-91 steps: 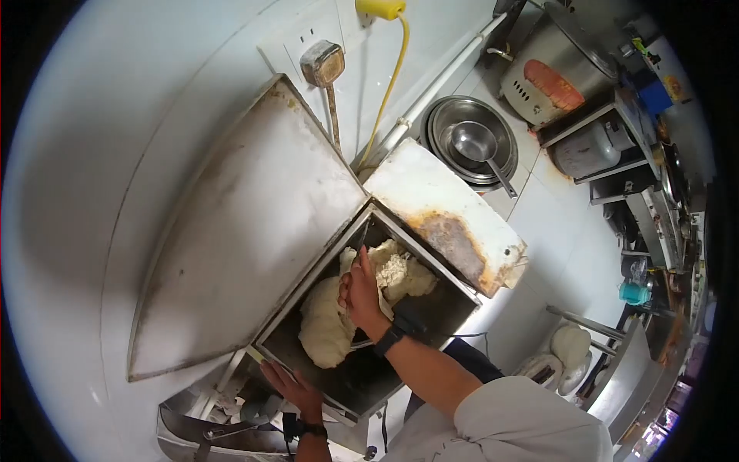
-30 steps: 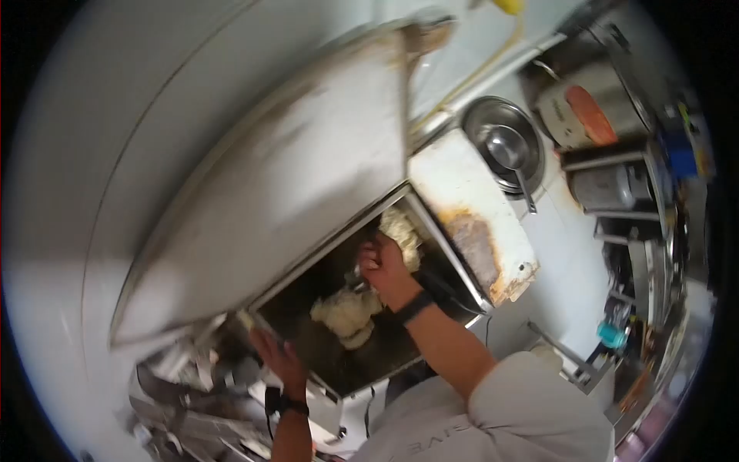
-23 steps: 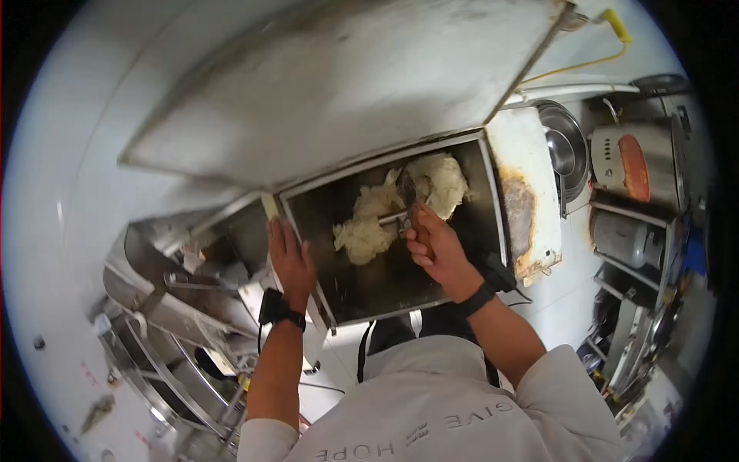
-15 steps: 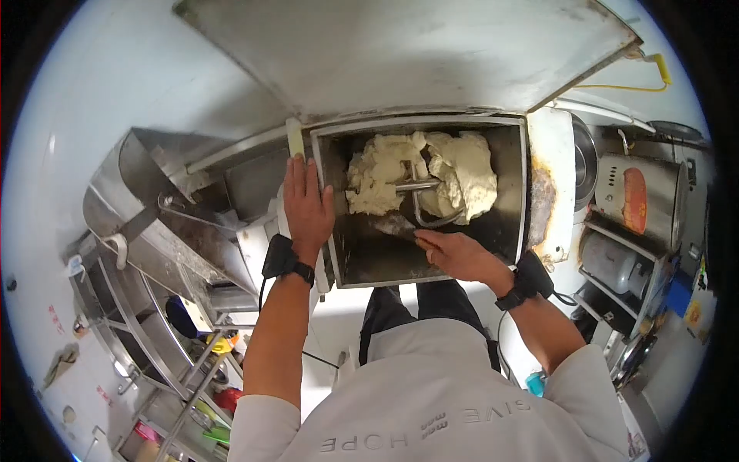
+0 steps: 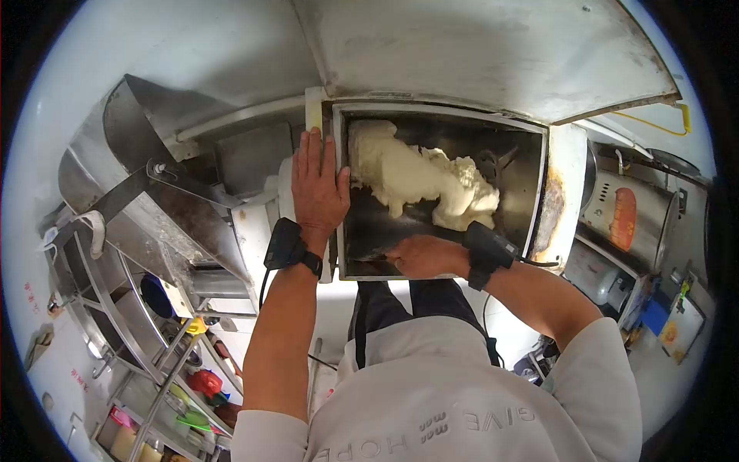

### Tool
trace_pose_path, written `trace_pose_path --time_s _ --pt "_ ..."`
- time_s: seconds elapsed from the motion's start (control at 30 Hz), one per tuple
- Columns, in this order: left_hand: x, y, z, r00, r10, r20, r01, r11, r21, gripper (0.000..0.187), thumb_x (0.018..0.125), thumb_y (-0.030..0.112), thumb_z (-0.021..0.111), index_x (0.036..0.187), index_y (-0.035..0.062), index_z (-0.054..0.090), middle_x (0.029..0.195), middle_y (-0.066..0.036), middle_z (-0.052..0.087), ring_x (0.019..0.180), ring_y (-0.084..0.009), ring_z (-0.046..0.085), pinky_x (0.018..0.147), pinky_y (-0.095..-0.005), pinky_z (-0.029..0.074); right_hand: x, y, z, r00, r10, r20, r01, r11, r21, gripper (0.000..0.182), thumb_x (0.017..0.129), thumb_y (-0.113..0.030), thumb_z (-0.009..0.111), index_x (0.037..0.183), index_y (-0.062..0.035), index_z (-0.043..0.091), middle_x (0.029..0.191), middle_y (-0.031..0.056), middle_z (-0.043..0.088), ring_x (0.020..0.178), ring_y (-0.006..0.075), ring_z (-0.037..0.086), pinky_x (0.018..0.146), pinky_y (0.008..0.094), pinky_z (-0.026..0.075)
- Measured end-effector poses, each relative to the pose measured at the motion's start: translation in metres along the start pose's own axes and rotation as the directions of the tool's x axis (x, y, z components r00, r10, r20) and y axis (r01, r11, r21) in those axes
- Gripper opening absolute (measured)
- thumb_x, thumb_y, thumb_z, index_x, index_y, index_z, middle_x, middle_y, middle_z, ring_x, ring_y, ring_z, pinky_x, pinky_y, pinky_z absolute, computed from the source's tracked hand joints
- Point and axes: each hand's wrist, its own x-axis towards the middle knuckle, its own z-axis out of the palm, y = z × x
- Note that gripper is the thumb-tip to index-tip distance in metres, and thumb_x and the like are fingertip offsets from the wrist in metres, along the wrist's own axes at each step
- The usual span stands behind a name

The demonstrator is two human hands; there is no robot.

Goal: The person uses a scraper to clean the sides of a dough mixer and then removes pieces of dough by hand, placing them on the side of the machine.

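Observation:
A large pale lump of dough (image 5: 419, 173) lies in the metal tub of a dough mixer (image 5: 545, 173), stretched from the back left to the right. My left hand (image 5: 318, 181) rests flat on the machine's left side beside the tub rim, fingers stretched out. Inside the front of the tub, my right hand (image 5: 422, 256) is closed round a scraper (image 5: 372, 254), whose blade points left, low by the front left corner. The blade is dim and partly lost against the dark tub. The mixing arm is mostly covered by dough.
The mixer's lid (image 5: 493, 54) stands raised behind the tub. To the left is another metal machine with a curved trough (image 5: 146, 200). A wire rack (image 5: 158, 377) holds several items at lower left. Metal equipment (image 5: 627, 200) and a shelf stand at right.
My right hand and the scraper have moved left and toward the front of the tub. The dough has shifted and stretched diagonally. The view has swung slightly; my left hand stays on the machine.

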Motion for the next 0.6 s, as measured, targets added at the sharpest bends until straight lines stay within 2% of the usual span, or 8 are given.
trace_pose_path --time_s 0.1,0.2,0.27,0.3,0.4,0.47,0.6 --pt "0.000 0.000 0.000 1.000 -0.005 0.009 0.005 1.000 0.005 0.052 0.095 0.021 0.052 0.139 -0.0052 0.043 0.151 -0.025 0.032 0.141 -0.0428 0.029 0.112 -0.0536 0.030 0.004 -0.003 0.004 0.999 -0.039 0.002 0.039 0.995 -0.087 0.025 0.081 -0.018 0.053 0.090 0.0008 0.067 0.095 0.0209 0.067 0.090 0.0413 0.065 0.080 0.0490 0.052" --pt "0.001 0.000 -0.001 0.999 -0.014 0.031 0.013 1.000 0.008 0.052 0.094 0.020 0.052 0.139 -0.0048 0.043 0.152 -0.025 0.032 0.142 -0.0424 0.028 0.112 -0.0532 0.030 0.008 -0.012 0.002 0.999 0.038 -0.038 -0.040 0.997 -0.058 0.026 0.080 -0.019 0.053 0.085 0.0012 0.068 0.093 0.0203 0.068 0.086 0.0418 0.066 0.076 0.0502 0.052" --pt "0.001 -0.001 0.000 1.000 -0.013 0.020 0.013 1.000 0.002 0.052 0.094 0.020 0.052 0.139 -0.0044 0.044 0.152 -0.024 0.032 0.142 -0.0423 0.028 0.113 -0.0527 0.030 0.014 -0.013 0.003 0.995 0.099 0.013 -0.098 0.993 -0.065 0.024 0.088 -0.017 0.045 0.094 -0.0017 0.063 0.088 0.0257 0.064 0.084 0.0453 0.062 0.077 0.0546 0.048" --pt "0.001 -0.001 0.000 1.000 -0.016 0.023 0.016 1.000 0.001 0.052 0.094 0.020 0.052 0.139 -0.0044 0.044 0.152 -0.024 0.032 0.142 -0.0423 0.028 0.113 -0.0527 0.030 0.017 -0.012 0.002 0.995 0.100 0.017 -0.099 0.993 -0.064 0.024 0.088 -0.017 0.045 0.094 -0.0017 0.063 0.088 0.0257 0.064 0.084 0.0453 0.062 0.077 0.0546 0.048" --pt "0.001 -0.002 0.001 1.000 -0.014 0.015 0.014 1.000 -0.016 0.051 0.094 0.020 0.052 0.139 -0.0039 0.044 0.152 -0.024 0.032 0.142 -0.0426 0.028 0.113 -0.0523 0.030 0.028 -0.010 0.004 0.998 0.056 0.039 -0.051 0.993 -0.102 0.026 0.086 -0.018 0.047 0.089 -0.0009 0.066 0.086 0.0257 0.065 0.081 0.0458 0.063 0.074 0.0544 0.049" --pt "0.002 -0.003 0.001 1.000 -0.001 0.005 0.001 1.000 -0.029 0.051 0.094 0.020 0.052 0.139 -0.0034 0.044 0.151 -0.024 0.033 0.142 -0.0429 0.028 0.113 -0.0523 0.030 0.042 -0.007 0.013 0.988 0.148 0.037 -0.142 0.983 -0.119 0.027 0.084 -0.018 0.049 0.086 0.0004 0.068 0.085 0.0258 0.066 0.080 0.0454 0.065 0.072 0.0531 0.051" --pt "0.003 -0.003 0.001 1.000 -0.009 0.010 0.010 0.999 -0.040 0.051 0.094 0.020 0.053 0.139 -0.0036 0.044 0.151 -0.025 0.033 0.141 -0.0435 0.029 0.113 -0.0526 0.030 0.069 0.009 0.029 0.978 0.204 0.045 -0.197 0.971 -0.135 0.027 0.080 -0.018 0.052 0.084 0.0030 0.069 0.085 0.0263 0.066 0.081 0.0448 0.066 0.071 0.0522 0.052"
